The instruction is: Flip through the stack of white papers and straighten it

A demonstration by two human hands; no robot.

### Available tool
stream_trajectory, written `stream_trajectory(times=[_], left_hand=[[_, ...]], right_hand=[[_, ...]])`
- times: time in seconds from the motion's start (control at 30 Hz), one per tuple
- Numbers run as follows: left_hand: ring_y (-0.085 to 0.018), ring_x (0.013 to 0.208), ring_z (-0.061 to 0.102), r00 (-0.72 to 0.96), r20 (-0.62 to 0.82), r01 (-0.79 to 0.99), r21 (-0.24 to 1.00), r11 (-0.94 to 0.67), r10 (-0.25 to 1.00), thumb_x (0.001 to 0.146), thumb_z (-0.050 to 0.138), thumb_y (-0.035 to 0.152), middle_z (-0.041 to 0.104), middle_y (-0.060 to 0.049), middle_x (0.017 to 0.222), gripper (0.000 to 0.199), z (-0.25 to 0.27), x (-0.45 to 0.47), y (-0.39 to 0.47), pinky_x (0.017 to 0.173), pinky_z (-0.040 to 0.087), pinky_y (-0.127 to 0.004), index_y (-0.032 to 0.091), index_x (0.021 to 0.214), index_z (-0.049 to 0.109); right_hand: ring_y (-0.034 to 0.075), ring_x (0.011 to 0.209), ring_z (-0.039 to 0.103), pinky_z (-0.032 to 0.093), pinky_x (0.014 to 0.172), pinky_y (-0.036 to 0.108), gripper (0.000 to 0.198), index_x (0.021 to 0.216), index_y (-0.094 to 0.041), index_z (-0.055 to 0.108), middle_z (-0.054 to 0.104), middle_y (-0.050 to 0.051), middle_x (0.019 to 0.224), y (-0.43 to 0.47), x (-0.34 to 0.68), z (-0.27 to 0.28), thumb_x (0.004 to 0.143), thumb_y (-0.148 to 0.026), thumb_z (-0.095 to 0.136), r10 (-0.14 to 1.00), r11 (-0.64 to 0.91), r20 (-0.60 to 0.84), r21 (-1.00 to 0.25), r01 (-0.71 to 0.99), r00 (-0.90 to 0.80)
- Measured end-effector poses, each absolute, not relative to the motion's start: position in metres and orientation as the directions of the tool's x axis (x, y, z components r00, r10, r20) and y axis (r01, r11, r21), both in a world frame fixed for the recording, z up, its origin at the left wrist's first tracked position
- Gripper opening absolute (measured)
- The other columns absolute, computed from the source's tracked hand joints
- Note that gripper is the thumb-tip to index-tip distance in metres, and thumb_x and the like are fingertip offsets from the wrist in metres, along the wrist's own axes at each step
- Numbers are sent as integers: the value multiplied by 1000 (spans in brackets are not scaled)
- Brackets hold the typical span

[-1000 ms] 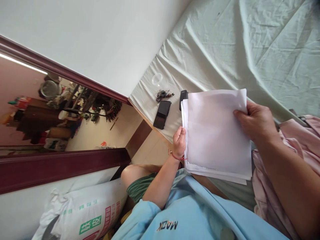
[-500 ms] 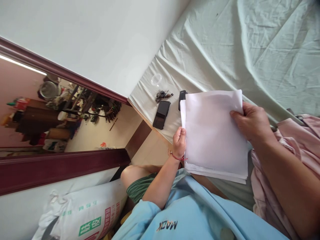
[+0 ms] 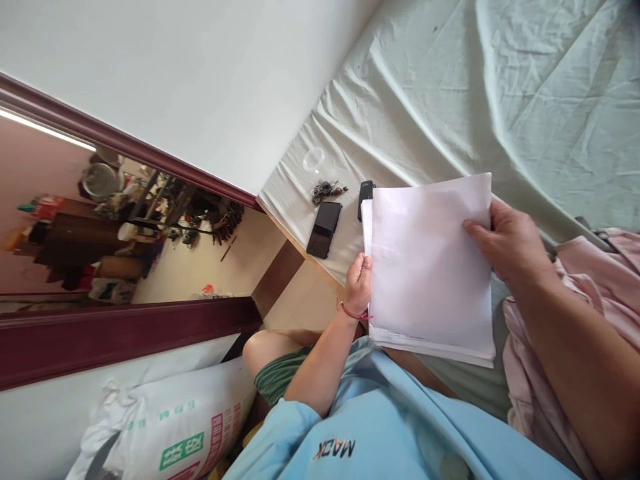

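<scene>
A stack of white paper sheets [image 3: 430, 267] is held up over my lap, its top sheet blank. My left hand [image 3: 359, 283], with a red string at the wrist, grips the stack's left edge. On the upper right edge, my right hand [image 3: 510, 240] pinches the paper, thumb on top and the other fingers hidden behind. Sheet edges stick out unevenly at the left and bottom. Just beyond the stack's upper left corner lies a black device [image 3: 366, 199], partly covered by the paper. A black phone [image 3: 325, 230] lies to its left.
Keys [image 3: 327, 191] and a clear round lid [image 3: 314, 159] lie on the pale green sheet [image 3: 430, 100]. Pink clothing [image 3: 595, 280] is heaped beside my right arm. A printed white sack [image 3: 175, 420] stands lower left, below the doorway's dark red frame [image 3: 125, 340].
My right hand has shifted slightly right with the top sheet's upper right corner, which now reaches a little farther up and right. My left hand stays in place.
</scene>
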State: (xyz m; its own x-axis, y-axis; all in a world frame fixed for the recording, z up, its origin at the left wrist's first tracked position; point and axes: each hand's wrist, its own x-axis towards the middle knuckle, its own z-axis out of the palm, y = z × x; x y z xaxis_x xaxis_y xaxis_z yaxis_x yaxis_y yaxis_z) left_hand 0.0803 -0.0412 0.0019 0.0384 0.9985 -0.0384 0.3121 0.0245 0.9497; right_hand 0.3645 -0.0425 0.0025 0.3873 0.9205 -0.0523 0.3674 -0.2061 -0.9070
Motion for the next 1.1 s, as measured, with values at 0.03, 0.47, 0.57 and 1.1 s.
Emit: stream_trajectory(times=[0.03, 0.47, 0.57, 1.1], left_hand=[[-15, 70, 45, 44, -51, 289, 957, 36, 998, 92, 60, 75, 50, 0, 74, 56, 3, 80, -41, 70, 43, -30, 20, 76, 55], [-14, 72, 47, 87, -111, 234, 968, 88, 990, 90, 66, 72, 53, 1, 75, 54, 1, 74, -36, 69, 42, -28, 20, 77, 58], [-14, 70, 45, 85, -81, 256, 965, 57, 993, 91, 64, 70, 51, 2, 72, 53, 2, 75, -37, 68, 42, -28, 20, 76, 57], [-15, 67, 42, 85, -75, 304, 951, 46, 994, 95, 57, 72, 47, 2, 71, 54, 5, 79, -41, 65, 40, -29, 21, 76, 54]], right_hand=[[23, 67, 58, 40, 61, 32, 19, 90, -24, 69, 68, 3, 75, -42, 364, 5, 80, -37, 60, 917, -255, -102, -893, 370, 386], [20, 73, 60, 47, 80, 36, 11, 82, -23, 69, 70, 4, 81, -39, 360, 19, 77, -31, 65, 822, -277, 90, -800, 533, 562], [17, 67, 58, 46, 73, 32, 13, 83, -22, 73, 67, 1, 73, -40, 357, 20, 77, -33, 69, 829, -267, 24, -861, 432, 559], [13, 62, 50, 39, 65, 30, 24, 86, -20, 76, 66, -1, 72, -43, 354, 19, 77, -42, 72, 911, -187, -73, -950, 249, 405]])
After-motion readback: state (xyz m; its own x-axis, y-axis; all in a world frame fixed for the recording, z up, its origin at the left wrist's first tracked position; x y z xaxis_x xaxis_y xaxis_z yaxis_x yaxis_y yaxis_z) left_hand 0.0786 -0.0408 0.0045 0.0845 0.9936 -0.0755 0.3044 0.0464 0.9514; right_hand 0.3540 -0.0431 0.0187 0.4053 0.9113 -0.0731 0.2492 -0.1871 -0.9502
